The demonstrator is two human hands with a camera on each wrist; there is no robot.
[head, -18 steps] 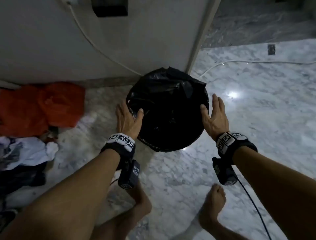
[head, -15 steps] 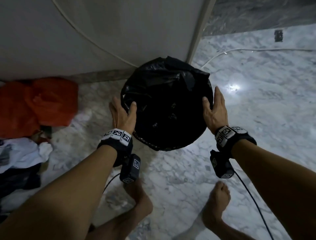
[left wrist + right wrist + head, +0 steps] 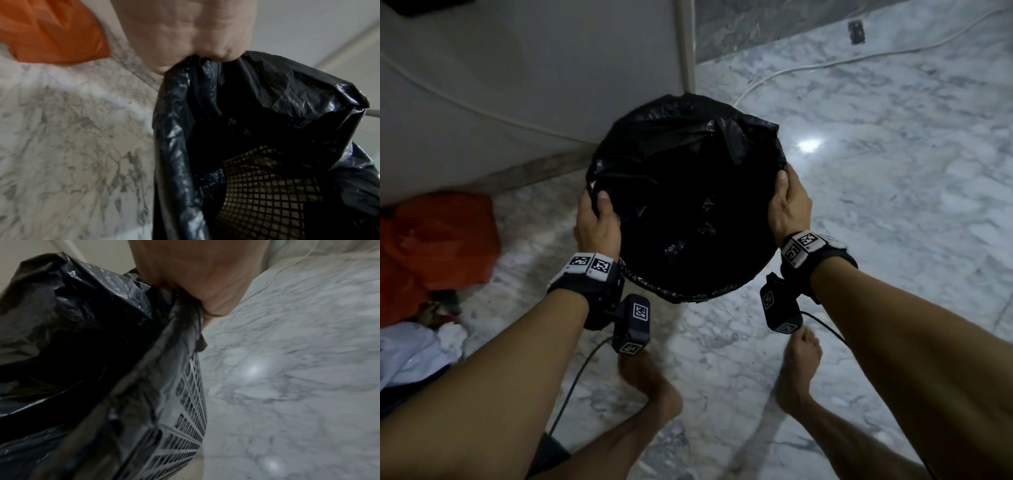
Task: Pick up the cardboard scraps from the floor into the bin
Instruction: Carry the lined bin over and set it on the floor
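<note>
Now the left hand (image 3: 595, 222) and right hand (image 3: 789, 202) grip the black-lined mesh bin (image 3: 688, 294) by opposite rims.

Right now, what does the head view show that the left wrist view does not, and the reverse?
Head only: the right hand gripping the black-lined bin's rim, two bare feet, a white cable on the floor. Left wrist only: the bin's black mesh wall below the liner. Both: the left hand gripping the black plastic liner, the orange cloth, the grey-veined marble floor.
</note>
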